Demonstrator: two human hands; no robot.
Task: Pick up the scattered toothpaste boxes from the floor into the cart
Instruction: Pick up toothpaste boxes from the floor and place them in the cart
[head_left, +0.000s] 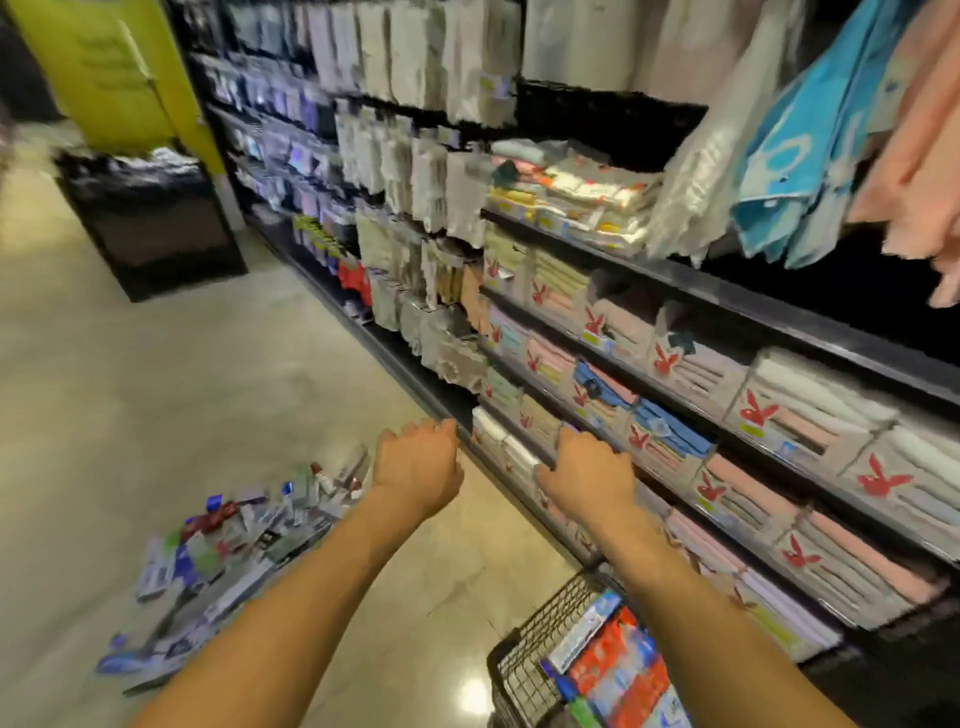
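Note:
A heap of scattered toothpaste boxes (228, 551) lies on the floor at the lower left, blurred by motion. The black wire cart (524, 660) stands at the bottom right and holds several red and blue toothpaste boxes (613, 665). Both my arms stretch forward above the floor. My left hand (418, 465) hovers just right of the heap, fingers loosely curled, holding nothing. My right hand (587, 470) is out in front of the lower shelves, fingers loosely bent downward, with nothing in it.
A long dark shelf unit (675, 374) with folded towels runs along the right side, hanging towels above it. A black display bin (150, 218) stands at the far left. Bare beige floor (182, 389) lies between the bin and the heap.

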